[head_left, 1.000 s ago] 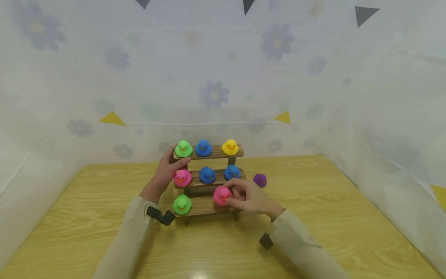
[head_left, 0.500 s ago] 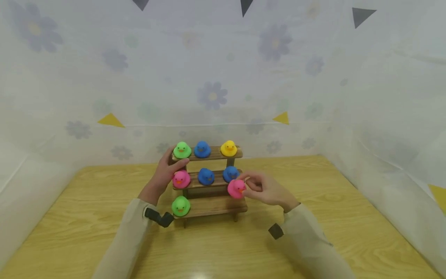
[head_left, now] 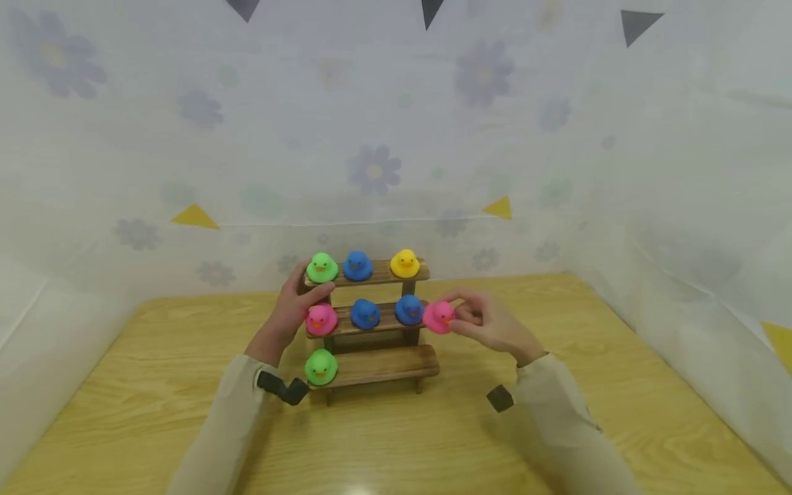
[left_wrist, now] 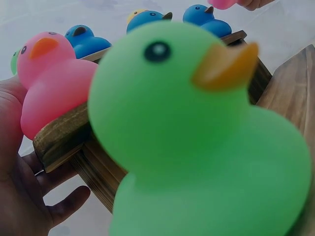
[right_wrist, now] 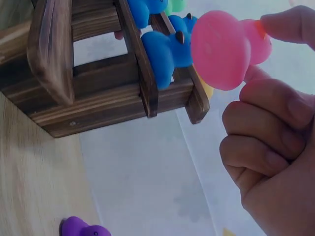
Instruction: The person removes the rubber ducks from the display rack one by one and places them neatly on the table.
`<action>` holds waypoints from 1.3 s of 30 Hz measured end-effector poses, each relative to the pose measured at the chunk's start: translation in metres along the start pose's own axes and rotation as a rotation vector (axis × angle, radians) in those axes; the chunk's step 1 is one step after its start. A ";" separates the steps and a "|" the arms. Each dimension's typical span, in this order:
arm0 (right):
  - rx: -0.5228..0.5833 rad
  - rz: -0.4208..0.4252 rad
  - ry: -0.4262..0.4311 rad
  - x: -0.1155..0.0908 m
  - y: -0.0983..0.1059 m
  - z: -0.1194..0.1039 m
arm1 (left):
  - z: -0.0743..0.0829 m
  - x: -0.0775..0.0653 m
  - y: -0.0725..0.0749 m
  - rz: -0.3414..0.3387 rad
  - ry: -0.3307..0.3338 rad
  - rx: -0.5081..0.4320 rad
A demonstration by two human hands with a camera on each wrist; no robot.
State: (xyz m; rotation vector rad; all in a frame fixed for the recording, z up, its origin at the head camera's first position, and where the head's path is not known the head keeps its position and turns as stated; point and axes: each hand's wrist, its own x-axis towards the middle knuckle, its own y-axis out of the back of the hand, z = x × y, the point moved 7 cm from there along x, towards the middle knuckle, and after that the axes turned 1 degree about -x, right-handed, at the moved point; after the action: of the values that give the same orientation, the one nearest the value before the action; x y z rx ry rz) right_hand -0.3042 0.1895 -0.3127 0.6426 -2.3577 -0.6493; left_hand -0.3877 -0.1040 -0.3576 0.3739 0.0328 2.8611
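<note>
My right hand (head_left: 491, 322) pinches a pink rubber duck (head_left: 438, 318) between thumb and fingers, just off the right end of the middle tier. In the right wrist view its other fingers (right_wrist: 261, 132) are curled toward the palm. My left hand (head_left: 286, 316) holds the left side of a three-tier wooden stand (head_left: 390, 366), thumb in front near the top tier. A green duck (head_left: 322, 268), a blue duck (head_left: 357, 266) and a yellow duck (head_left: 405, 264) sit on top. Another pink duck (head_left: 321, 319) and two blue ducks fill the middle tier.
One green duck (head_left: 321, 366) stands at the left of the bottom tier and looms large in the left wrist view. A purple duck (right_wrist: 81, 227) lies on the table beside the stand, hidden in the head view. Patterned white sheets (head_left: 371, 103) enclose the table (head_left: 383, 440).
My right hand has lifted the pink duck from over the bottom tier, moving right and up to middle-tier height. My left hand keeps its place on the stand. The purple duck is now hidden.
</note>
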 end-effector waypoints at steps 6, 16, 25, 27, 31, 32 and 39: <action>-0.001 0.076 -0.066 -0.004 0.012 0.017 | -0.002 0.000 0.002 0.000 0.009 -0.004; -0.108 0.164 -0.208 -0.009 0.029 0.055 | 0.000 0.001 0.003 0.009 -0.007 0.000; 0.016 0.264 -0.416 -0.032 0.046 0.092 | -0.001 0.000 0.002 0.001 0.010 0.003; 0.011 0.273 -0.425 -0.034 0.048 0.095 | -0.001 0.001 0.002 0.001 0.008 0.004; -0.009 0.271 -0.448 -0.037 0.051 0.105 | 0.000 0.001 0.003 0.015 0.001 0.007; -0.009 0.271 -0.455 -0.038 0.052 0.108 | 0.001 0.001 0.003 0.017 0.000 0.011; -0.060 0.248 -0.493 -0.054 0.054 0.137 | 0.000 0.000 0.003 0.008 0.010 0.036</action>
State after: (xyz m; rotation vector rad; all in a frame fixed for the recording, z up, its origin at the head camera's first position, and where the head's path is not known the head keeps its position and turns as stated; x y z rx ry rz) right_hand -0.3715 0.3015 -0.3993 0.1632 -2.7932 -0.8332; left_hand -0.3882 -0.1065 -0.3579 0.3672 0.0843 2.8740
